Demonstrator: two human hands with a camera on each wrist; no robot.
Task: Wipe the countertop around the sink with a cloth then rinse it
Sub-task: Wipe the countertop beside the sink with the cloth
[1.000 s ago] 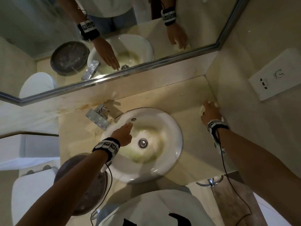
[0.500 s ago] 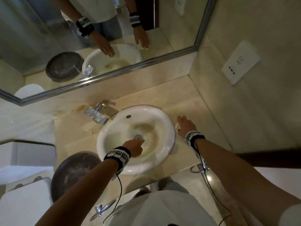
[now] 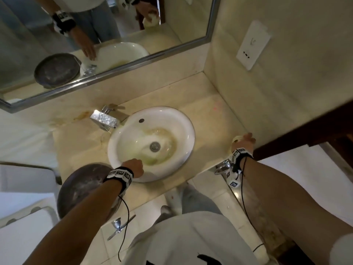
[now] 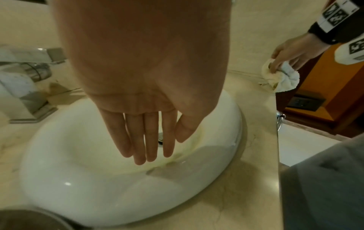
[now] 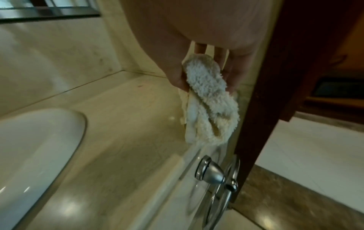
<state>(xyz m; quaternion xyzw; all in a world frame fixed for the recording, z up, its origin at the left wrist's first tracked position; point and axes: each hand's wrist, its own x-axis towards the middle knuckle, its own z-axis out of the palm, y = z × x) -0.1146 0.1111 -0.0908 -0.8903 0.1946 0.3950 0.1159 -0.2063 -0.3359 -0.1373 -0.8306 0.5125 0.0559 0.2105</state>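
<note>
A white round sink [image 3: 184, 121] is set in a beige marble countertop [image 3: 212, 119]. My left hand [image 3: 136, 166] hangs over the basin's front rim. In the left wrist view its fingers [image 4: 150, 144] point straight down into the stained bowl and hold nothing. My right hand [image 3: 245, 140] is at the counter's front right corner. It grips a bunched, cream, fluffy cloth [image 5: 208, 102] between fingers and thumb. The cloth [image 4: 283, 80] rests at the counter's edge beside the wall.
A chrome faucet [image 3: 104, 119] stands behind the sink at left, with brown stains on the counter beside it. A dark round basin [image 3: 80, 190] sits at front left. A chrome towel ring [image 5: 215, 172] hangs under the right corner. A wooden door frame [image 3: 305, 131] borders the right.
My right hand has carried the cloth from the back right wall, past the sink's right rim, to the front right corner. My left hand has drawn back from the basin's rear to its front rim.
</note>
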